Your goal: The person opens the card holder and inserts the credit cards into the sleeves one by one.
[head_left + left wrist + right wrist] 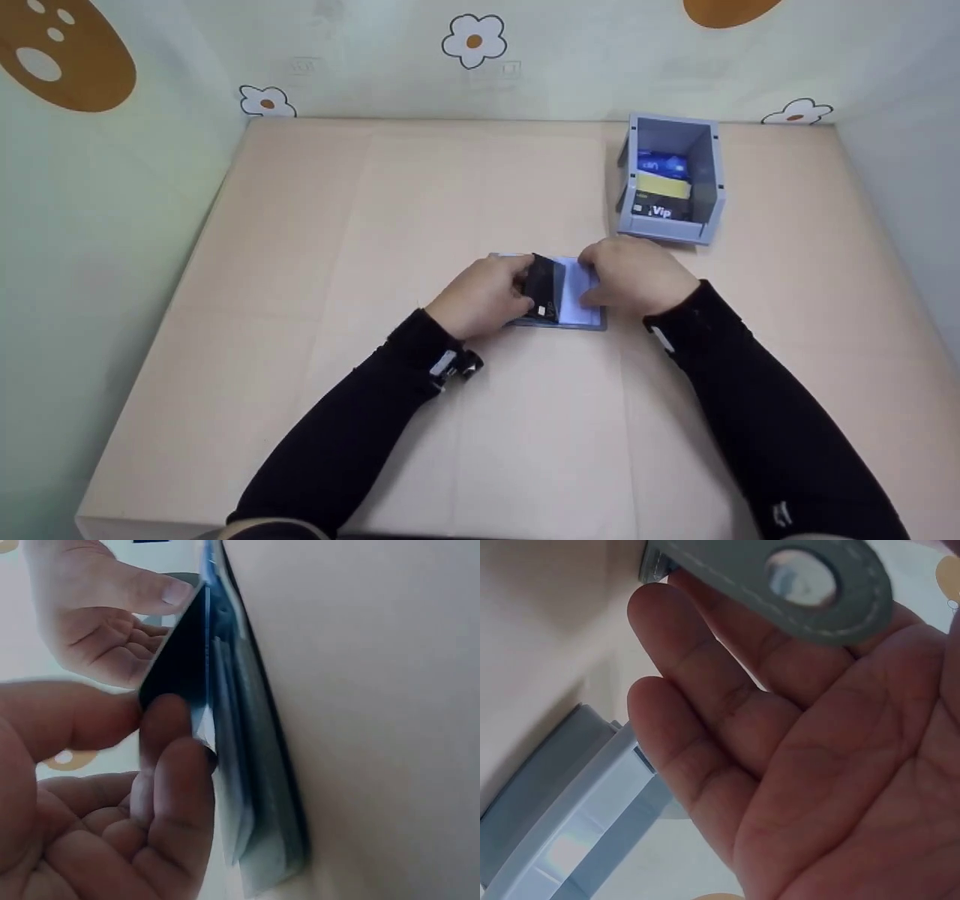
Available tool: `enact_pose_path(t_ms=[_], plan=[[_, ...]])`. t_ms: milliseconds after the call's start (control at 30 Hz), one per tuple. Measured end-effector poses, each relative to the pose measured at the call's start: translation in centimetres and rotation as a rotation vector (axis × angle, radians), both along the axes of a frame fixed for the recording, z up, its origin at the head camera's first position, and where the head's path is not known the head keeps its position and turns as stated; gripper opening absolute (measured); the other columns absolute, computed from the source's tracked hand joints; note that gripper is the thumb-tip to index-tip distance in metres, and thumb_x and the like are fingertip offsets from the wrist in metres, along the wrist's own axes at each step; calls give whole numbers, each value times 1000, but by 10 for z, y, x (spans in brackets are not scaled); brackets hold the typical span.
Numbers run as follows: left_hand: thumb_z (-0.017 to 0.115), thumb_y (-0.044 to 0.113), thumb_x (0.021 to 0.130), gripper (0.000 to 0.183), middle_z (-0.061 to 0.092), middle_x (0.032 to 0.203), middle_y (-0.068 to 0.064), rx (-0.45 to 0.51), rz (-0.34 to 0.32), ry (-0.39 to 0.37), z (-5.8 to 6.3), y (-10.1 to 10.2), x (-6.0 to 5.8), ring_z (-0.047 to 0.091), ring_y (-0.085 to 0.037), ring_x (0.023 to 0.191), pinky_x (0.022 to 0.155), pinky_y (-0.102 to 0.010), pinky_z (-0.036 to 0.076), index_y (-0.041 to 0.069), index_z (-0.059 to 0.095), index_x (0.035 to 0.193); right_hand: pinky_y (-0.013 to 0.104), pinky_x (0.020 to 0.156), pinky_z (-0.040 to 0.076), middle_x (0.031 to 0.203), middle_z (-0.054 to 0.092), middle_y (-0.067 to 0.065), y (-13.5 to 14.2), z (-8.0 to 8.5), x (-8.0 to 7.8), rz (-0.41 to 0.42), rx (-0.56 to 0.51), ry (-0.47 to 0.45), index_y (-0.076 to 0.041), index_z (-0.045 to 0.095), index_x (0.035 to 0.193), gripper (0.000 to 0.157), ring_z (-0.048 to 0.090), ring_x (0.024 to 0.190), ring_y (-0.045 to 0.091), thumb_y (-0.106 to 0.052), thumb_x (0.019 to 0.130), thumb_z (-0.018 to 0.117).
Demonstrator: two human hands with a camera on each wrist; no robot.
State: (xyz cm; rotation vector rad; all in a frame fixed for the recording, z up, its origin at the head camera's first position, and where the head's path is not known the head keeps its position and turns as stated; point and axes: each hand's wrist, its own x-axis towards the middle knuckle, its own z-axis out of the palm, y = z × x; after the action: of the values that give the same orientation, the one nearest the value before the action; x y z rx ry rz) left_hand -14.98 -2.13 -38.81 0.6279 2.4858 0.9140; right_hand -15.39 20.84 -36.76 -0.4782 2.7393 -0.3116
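Observation:
A grey card holder (568, 325) with clear sleeves lies opened on the table between my two hands. My left hand (484, 296) pinches a black card (541, 289) with light lettering between thumb and fingers. In the left wrist view the dark card (180, 652) stands tilted over the layered sleeves (232, 742). At the holder's right side, my right hand (637, 274) grips its edge with thumb and fingers. A rounded strap with a metal snap (802, 577) crosses over the right fingers in the right wrist view.
Near the back right stands a grey bin (671, 229) with an open front. Inside it are a black card (660, 206) reading "Vip", a yellow card (664, 185) and blue cards (661, 163). A flower-patterned wall (375, 60) borders the table (300, 225).

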Motion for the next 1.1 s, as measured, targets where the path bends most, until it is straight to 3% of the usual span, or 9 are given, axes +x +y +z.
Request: enact_pose_path(t_ms=[100, 167, 333, 400, 500, 633, 833, 1100], plan=[[74, 11, 93, 65, 74, 103, -1, 2, -39, -52, 1, 0, 0, 67, -13, 85, 81, -30, 55, 11, 53, 154, 46, 86, 54, 99, 73, 9, 2, -3, -1, 10, -11, 2, -1, 73, 124, 49, 63, 90, 27, -20, 80, 87], [76, 11, 92, 73, 73, 110, -2, -23, -56, -59, 2, 0, 1, 67, -11, 87, 83, -29, 55, 10, 47, 159, 47, 90, 54, 107, 72, 12, 3, -5, -2, 24, -11, 5, 0, 69, 131, 58, 64, 95, 28, -21, 81, 87], [76, 17, 94, 65, 65, 142, -11, -105, -75, 22, 2, 5, 1, 65, -18, 118, 107, -36, 51, 7, 54, 154, 46, 91, 54, 112, 68, 13, 7, -8, -3, 39, -9, -2, 1, 66, 136, 67, 61, 96, 28, -26, 80, 87], [76, 20, 94, 62, 64, 147, -13, -122, -74, 54, 2, 7, 2, 61, -20, 129, 114, -39, 47, 6, 56, 151, 45, 91, 54, 112, 67, 13, 8, -8, -4, 41, -17, -9, 1, 66, 136, 67, 61, 96, 28, -28, 79, 88], [78, 26, 95, 61, 65, 146, -13, -143, -88, 80, 2, 11, 4, 59, -22, 135, 116, -40, 47, 6, 59, 149, 45, 92, 54, 112, 67, 13, 9, -9, -5, 41, -33, -16, 1, 68, 134, 66, 61, 97, 28, -28, 78, 88], [77, 32, 97, 56, 68, 139, -12, -174, -120, 101, 4, 17, 6, 63, -20, 127, 110, -40, 51, 7, 62, 145, 45, 94, 54, 114, 67, 13, 10, -11, -6, 37, -48, -26, 1, 68, 132, 68, 62, 99, 28, -31, 77, 91], [69, 28, 103, 46, 69, 135, -11, -227, -162, 141, 4, 25, 8, 65, -20, 126, 110, -40, 52, 9, 63, 144, 44, 98, 52, 116, 65, 12, 10, -14, -7, 25, -55, -39, 0, 67, 134, 75, 60, 103, 27, -37, 74, 94], [74, 28, 100, 46, 70, 133, -10, -241, -172, 166, 0, 31, 8, 66, -20, 124, 106, -40, 54, 8, 63, 140, 44, 99, 53, 116, 64, 13, 6, -13, -5, 41, -38, -19, 0, 66, 130, 81, 59, 104, 28, -40, 67, 98]])
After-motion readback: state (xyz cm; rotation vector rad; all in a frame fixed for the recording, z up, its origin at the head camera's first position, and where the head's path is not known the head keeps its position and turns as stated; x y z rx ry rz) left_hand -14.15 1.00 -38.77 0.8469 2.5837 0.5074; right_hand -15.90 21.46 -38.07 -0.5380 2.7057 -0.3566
